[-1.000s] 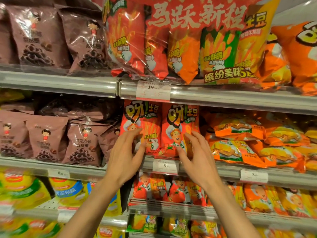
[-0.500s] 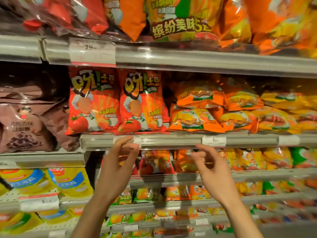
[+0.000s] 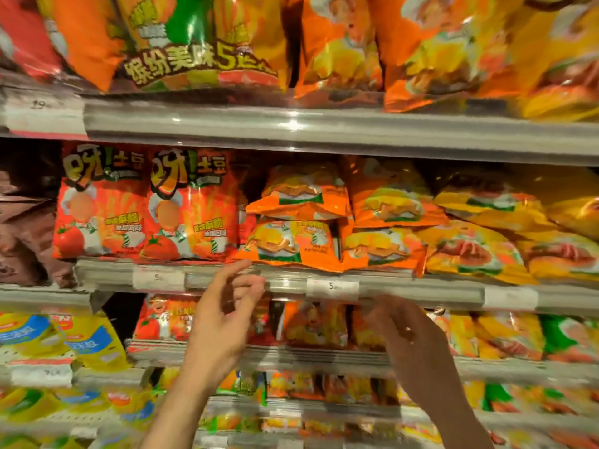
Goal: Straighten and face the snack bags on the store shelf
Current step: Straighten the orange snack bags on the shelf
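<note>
Two red tomato snack bags stand upright and face forward on the middle shelf. To their right, orange snack bags lie flat in a stack of two, with more orange bags beside them. My left hand hovers just below the shelf rail, fingers loosely spread, its fingertips near the lower orange bag's corner. My right hand hangs lower, in front of the shelf beneath, fingers loosely curled and holding nothing. The picture is blurred by motion.
Yellow bags lie flat at the right of the same shelf, and brown bags fill the left bay. Large mixed bags hang over the top shelf rail. Price tags sit on the rail. Lower shelves hold more small bags.
My hands left the two red bags and dropped below the shelf rail. The view swung right and up, and both hands drifted right toward the flat orange bags.
</note>
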